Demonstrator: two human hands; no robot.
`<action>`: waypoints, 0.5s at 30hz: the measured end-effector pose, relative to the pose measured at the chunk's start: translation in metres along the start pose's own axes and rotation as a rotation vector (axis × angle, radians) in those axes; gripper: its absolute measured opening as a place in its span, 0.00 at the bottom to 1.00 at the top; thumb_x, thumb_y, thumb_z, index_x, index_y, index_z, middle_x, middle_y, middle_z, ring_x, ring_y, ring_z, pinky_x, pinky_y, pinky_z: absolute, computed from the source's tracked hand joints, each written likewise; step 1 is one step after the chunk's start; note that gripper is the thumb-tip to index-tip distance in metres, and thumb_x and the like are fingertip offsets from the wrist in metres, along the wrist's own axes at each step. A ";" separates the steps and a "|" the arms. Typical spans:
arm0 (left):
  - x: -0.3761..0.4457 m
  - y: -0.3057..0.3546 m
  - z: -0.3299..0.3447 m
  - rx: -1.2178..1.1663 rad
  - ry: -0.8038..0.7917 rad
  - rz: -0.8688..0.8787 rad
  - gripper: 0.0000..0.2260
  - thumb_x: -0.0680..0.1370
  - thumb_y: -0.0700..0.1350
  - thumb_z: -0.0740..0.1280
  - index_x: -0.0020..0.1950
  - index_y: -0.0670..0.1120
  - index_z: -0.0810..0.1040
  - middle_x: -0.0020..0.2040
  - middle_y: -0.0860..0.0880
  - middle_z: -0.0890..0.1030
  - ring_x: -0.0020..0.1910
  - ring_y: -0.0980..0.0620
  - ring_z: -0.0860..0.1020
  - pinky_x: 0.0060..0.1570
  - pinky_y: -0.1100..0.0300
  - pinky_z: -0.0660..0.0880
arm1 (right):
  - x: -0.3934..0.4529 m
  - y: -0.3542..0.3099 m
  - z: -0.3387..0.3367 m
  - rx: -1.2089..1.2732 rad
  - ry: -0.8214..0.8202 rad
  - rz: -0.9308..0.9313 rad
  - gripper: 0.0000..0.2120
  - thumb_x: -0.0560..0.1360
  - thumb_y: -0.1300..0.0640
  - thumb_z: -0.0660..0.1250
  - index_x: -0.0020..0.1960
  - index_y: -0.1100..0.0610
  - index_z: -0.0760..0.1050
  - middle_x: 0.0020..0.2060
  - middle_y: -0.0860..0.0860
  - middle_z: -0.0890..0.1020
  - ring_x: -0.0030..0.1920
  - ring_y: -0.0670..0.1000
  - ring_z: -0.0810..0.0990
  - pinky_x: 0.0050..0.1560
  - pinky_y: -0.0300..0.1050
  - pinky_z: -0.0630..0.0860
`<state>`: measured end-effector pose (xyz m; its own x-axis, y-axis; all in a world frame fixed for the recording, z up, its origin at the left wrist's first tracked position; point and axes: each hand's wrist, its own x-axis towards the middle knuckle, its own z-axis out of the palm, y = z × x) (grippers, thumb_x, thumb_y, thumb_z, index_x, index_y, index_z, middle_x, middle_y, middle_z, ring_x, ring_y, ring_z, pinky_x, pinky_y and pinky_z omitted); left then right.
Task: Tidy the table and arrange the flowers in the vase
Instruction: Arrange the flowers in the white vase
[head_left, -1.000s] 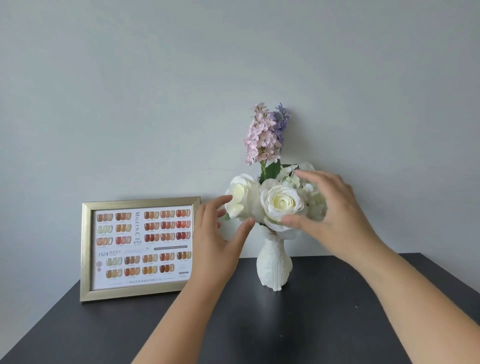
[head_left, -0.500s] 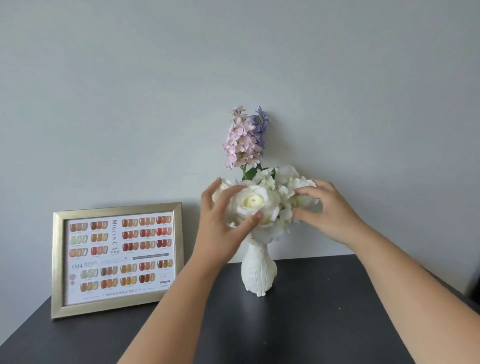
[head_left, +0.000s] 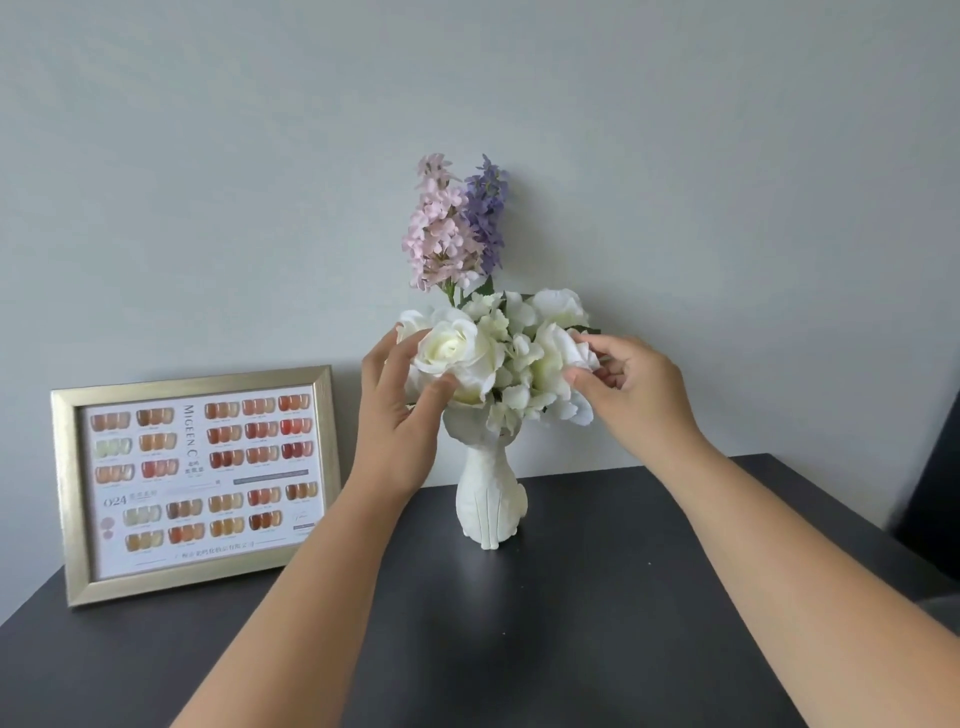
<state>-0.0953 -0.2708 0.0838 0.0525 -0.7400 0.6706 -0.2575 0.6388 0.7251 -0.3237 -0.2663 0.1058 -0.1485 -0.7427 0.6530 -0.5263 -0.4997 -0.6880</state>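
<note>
**Dark table, grey wall: both hands on the bouquet**

Dark table (head_left: 597, 623) stands against a plain grey wall (head_left: 208, 156). Left hand (head_left: 400, 415) cups the front white rose (head_left: 454, 353), thumb under the bloom and fingers behind it. Right hand (head_left: 634, 389) pinches a white petal (head_left: 563, 345) at the bouquet's right side between thumb and forefinger. All flowers sit in the white vase (head_left: 491, 499), upright near the table's rear edge. Pink (head_left: 441, 234) and purple (head_left: 485, 213) flower spikes rise above the white blooms. Gold-framed colour chart (head_left: 200, 483) leans against the wall, left of the vase.

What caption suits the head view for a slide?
Both hands, left hand and right hand, adjust white roses in a white vase.
</note>
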 end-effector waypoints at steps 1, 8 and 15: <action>-0.001 0.002 0.000 -0.008 -0.008 0.003 0.18 0.73 0.56 0.64 0.56 0.78 0.70 0.71 0.58 0.65 0.70 0.65 0.65 0.62 0.69 0.65 | 0.000 -0.001 0.002 -0.024 0.003 -0.025 0.16 0.72 0.56 0.73 0.59 0.47 0.79 0.47 0.47 0.81 0.38 0.42 0.77 0.46 0.31 0.75; -0.002 0.007 -0.009 0.040 -0.052 0.058 0.21 0.75 0.53 0.65 0.64 0.72 0.70 0.71 0.57 0.68 0.72 0.58 0.66 0.60 0.72 0.67 | 0.006 0.002 -0.007 -0.094 -0.006 -0.045 0.14 0.72 0.51 0.71 0.57 0.43 0.79 0.49 0.43 0.77 0.41 0.41 0.76 0.44 0.25 0.69; 0.006 0.012 -0.027 0.095 0.000 -0.030 0.31 0.73 0.65 0.59 0.76 0.66 0.59 0.78 0.59 0.58 0.77 0.58 0.55 0.75 0.44 0.56 | 0.062 -0.002 -0.020 0.225 -0.059 0.181 0.16 0.78 0.47 0.60 0.65 0.40 0.73 0.61 0.38 0.72 0.57 0.34 0.70 0.51 0.31 0.64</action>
<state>-0.0725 -0.2622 0.1008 0.0614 -0.7587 0.6486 -0.3464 0.5932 0.7267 -0.3484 -0.3028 0.1537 -0.1703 -0.8502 0.4981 -0.2959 -0.4380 -0.8489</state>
